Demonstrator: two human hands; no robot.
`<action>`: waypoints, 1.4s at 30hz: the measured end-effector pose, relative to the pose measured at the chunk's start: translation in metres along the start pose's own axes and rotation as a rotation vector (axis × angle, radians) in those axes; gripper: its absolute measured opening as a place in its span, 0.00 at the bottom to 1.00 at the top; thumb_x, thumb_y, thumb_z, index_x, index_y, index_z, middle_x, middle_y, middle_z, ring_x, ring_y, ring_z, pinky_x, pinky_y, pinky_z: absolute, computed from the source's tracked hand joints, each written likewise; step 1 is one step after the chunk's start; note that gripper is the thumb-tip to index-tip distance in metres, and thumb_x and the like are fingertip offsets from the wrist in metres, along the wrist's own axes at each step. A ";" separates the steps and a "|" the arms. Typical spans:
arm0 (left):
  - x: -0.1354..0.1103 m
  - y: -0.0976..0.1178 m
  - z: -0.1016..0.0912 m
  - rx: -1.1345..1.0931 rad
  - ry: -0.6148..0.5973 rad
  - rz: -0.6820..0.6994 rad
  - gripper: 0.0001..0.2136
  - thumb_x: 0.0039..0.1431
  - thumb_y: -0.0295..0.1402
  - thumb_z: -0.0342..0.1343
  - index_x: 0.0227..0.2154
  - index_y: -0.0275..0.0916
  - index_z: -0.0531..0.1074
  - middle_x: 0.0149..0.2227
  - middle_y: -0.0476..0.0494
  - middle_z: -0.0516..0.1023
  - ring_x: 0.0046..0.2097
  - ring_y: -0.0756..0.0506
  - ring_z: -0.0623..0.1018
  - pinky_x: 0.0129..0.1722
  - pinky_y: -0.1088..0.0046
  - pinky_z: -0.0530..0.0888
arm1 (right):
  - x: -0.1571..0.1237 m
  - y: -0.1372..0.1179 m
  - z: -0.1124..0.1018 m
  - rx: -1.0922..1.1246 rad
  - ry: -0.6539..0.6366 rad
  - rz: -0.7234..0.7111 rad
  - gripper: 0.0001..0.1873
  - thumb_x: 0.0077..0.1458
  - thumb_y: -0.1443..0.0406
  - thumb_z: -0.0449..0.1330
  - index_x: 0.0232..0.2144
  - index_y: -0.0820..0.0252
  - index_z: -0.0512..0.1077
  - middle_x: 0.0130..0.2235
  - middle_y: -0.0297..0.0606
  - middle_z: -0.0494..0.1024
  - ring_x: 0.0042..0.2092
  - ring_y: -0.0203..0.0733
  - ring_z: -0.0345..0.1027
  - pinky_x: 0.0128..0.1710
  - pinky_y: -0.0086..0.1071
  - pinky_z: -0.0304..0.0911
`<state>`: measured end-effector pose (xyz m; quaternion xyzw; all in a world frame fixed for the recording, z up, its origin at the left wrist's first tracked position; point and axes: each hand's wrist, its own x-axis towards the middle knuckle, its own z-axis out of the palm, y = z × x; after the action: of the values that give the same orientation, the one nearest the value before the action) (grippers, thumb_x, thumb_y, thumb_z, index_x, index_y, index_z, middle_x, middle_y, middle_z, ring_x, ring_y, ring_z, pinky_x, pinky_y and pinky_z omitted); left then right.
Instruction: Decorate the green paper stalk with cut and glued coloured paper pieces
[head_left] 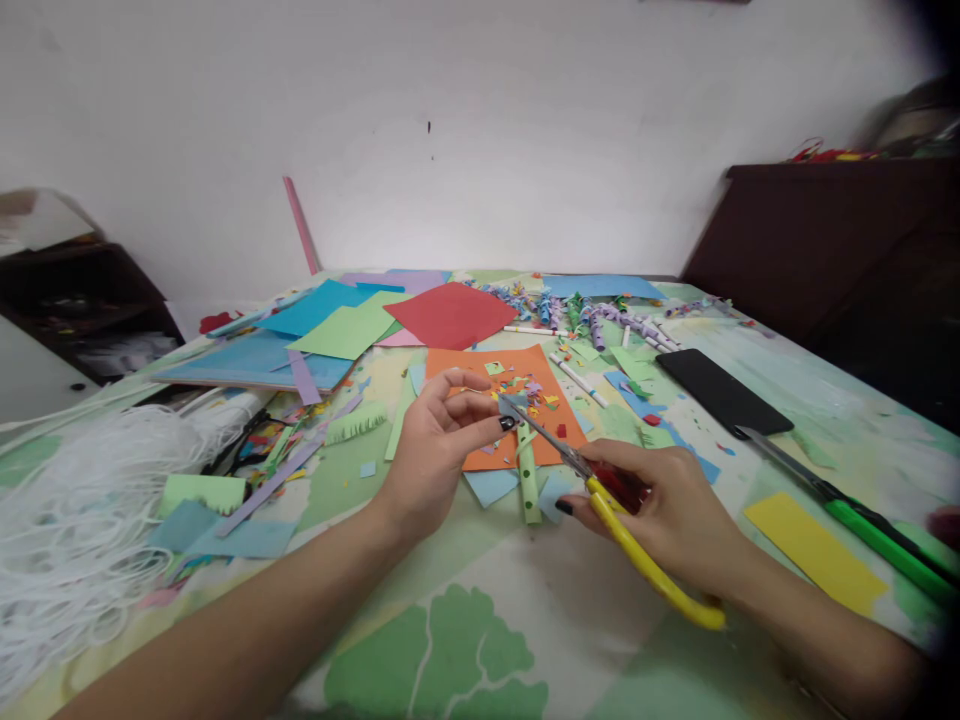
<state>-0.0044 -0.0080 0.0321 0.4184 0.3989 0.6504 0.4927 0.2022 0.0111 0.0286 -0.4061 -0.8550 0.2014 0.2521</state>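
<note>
My left hand (pixel 439 450) pinches a small scrap of paper (pixel 512 404) between thumb and fingers, over an orange sheet (pixel 517 385) strewn with tiny coloured cuttings. My right hand (pixel 667 505) grips yellow-handled scissors (pixel 600 490). Their blades point up and left and meet the scrap at my left fingertips. A rolled green paper tube (pixel 529 480) lies on the table just below the blades.
Blue, green and red paper sheets (pixel 450 312) lie at the back. A black phone (pixel 724 392), green-handled scissors (pixel 862 520) and a yellow strip (pixel 817 550) sit to the right. White string (pixel 82 520) is heaped at left. White sticks and curled paper pieces (pixel 600 320) lie beyond.
</note>
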 end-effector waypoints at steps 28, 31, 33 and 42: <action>0.004 0.001 -0.003 0.092 0.116 0.077 0.12 0.43 0.23 0.61 0.33 0.38 0.68 0.27 0.52 0.75 0.29 0.52 0.72 0.29 0.78 0.70 | 0.001 0.004 -0.002 -0.069 0.049 -0.028 0.15 0.50 0.53 0.61 0.29 0.59 0.72 0.17 0.27 0.60 0.20 0.29 0.50 0.19 0.25 0.45; 0.003 0.000 -0.004 0.103 0.113 0.089 0.13 0.43 0.23 0.60 0.33 0.38 0.68 0.27 0.51 0.75 0.29 0.52 0.72 0.29 0.78 0.70 | 0.001 0.006 -0.001 -0.094 0.062 -0.044 0.14 0.50 0.53 0.61 0.30 0.58 0.72 0.17 0.26 0.61 0.19 0.29 0.51 0.20 0.25 0.45; 0.003 0.001 -0.004 0.112 0.119 0.104 0.13 0.43 0.23 0.61 0.33 0.38 0.67 0.27 0.51 0.75 0.30 0.52 0.73 0.29 0.78 0.71 | 0.001 0.007 -0.001 -0.118 0.075 -0.054 0.15 0.50 0.53 0.61 0.31 0.58 0.72 0.17 0.26 0.62 0.19 0.30 0.52 0.20 0.25 0.46; 0.003 0.004 -0.002 0.240 0.138 0.164 0.13 0.44 0.26 0.62 0.33 0.39 0.66 0.28 0.50 0.76 0.30 0.50 0.74 0.29 0.74 0.73 | 0.001 0.010 0.000 -0.225 0.097 -0.080 0.16 0.51 0.52 0.59 0.31 0.59 0.71 0.18 0.28 0.64 0.20 0.31 0.55 0.21 0.25 0.49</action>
<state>-0.0082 -0.0063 0.0358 0.4596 0.4712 0.6633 0.3559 0.2074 0.0179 0.0234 -0.4065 -0.8745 0.0742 0.2540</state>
